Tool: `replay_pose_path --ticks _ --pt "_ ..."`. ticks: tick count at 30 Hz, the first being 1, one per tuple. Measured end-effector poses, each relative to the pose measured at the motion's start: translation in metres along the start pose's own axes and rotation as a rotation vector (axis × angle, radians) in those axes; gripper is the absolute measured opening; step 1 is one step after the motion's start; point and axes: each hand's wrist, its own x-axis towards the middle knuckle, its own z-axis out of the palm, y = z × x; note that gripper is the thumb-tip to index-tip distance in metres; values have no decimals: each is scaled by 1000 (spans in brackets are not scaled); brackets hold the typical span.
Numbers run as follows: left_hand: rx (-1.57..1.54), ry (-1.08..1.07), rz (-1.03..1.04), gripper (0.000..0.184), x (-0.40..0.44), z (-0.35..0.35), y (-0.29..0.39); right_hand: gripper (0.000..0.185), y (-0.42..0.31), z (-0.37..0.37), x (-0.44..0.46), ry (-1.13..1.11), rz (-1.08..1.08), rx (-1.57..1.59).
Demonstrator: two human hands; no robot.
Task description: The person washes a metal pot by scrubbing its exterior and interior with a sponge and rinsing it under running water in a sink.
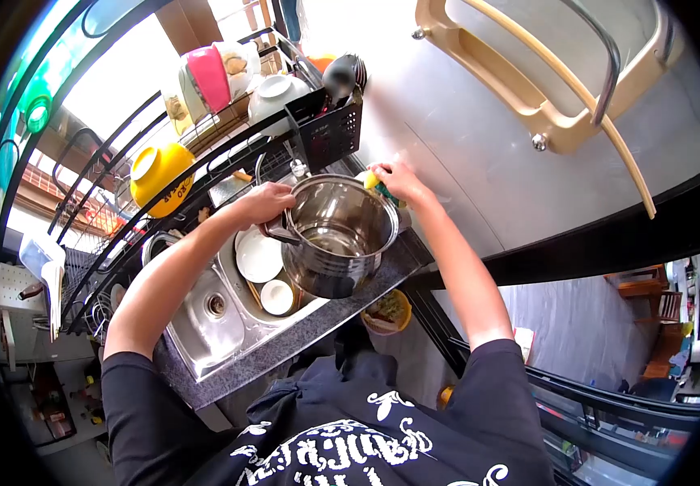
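Observation:
A large shiny steel pot (332, 271) is tilted over the right part of the sink, its open mouth facing up toward me. My left hand (267, 204) is closed on the pot's left side, by its handle. At the pot's far right rim, my right hand (399, 181) is closed on a yellow and green sponge (374, 181). White plates (258, 254) and a small white bowl (277, 296) lie in the basin left of the pot, with chopsticks beside them.
The left basin (211, 312) shows its drain. Behind the sink stands a black dish rack with a yellow bowl (155, 172), a white bowl (277, 99) and a black utensil holder (326, 130). A yellow basket (388, 313) is on the floor below the granite counter edge (285, 349).

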Motion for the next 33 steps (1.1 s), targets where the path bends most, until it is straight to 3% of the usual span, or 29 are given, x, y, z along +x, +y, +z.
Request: replay_pose_path --ticks 5,8,11,14,18,20,22,24,26,28,33 --pt "-23 90 102 39 25 3 -20 32 2 3 -3 -13 81 85" --pt "-24 105 223 38 44 3 -36 33 5 4 -3 29 34 -14" --pt "-88 59 148 35 41 5 -33 34 18 11 3 89 -103 -98" --pt "-136 -24 105 35 32 6 -23 38 8 14 -4 138 15 -238" --pt "-162 -11 119 36 31 13 -26 49 -10 -8 -12 3 159 -60" --pt "-194 -32 110 37 28 13 -24 57 7 -13 6 -184 336 110" --pt "-182 -6 110 38 27 14 -25 57 -3 -10 4 -175 328 83" --pt "-137 18 136 44 25 13 -27 57 -16 -10 -5 -174 190 -75" --pt "-194 8 102 45 24 15 -25 57 4 2 4 -113 194 -100" --pt "-165 2 13 46 21 14 -15 55 16 6 14 -49 62 -246" --pt "-139 61 111 52 30 21 -41 58 -5 13 -4 91 146 -265"
